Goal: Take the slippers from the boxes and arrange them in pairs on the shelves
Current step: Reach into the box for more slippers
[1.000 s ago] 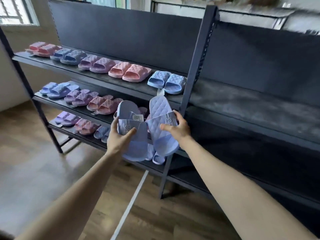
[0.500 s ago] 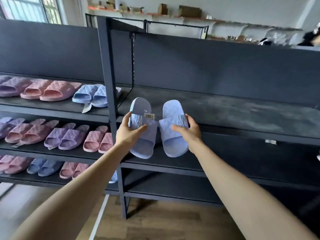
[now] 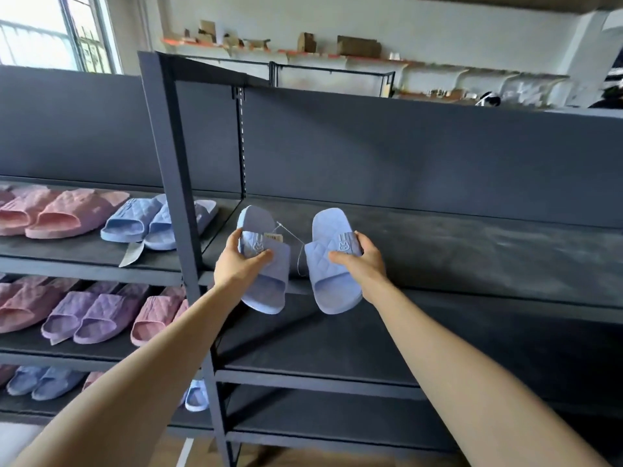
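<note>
Drawn apart since earlier, both slippers (image 3: 332, 291) are gripped by curled fingers (image 3: 340, 257) of left hand (image 3: 236, 267) and right hand (image 3: 365, 261) — setting down side by side on the shelf (image 3: 472, 254) is judged next.

Daylight is let in through the window (image 3: 33, 35) at upper left, and its panes are blown out to white. The back wall (image 3: 438, 32) is evenly lit, and shadows are kept soft. The dark shelf (image 3: 472, 254) is left dim, with a dull sheen caught on top. The blue slippers (image 3: 266, 291) at centre are rendered sharp. The post (image 3: 177, 197) is tilted by the wide lens, the forearms (image 3: 135, 382) are stretched toward the bottom edge, and the top right corner is smeared.
</note>
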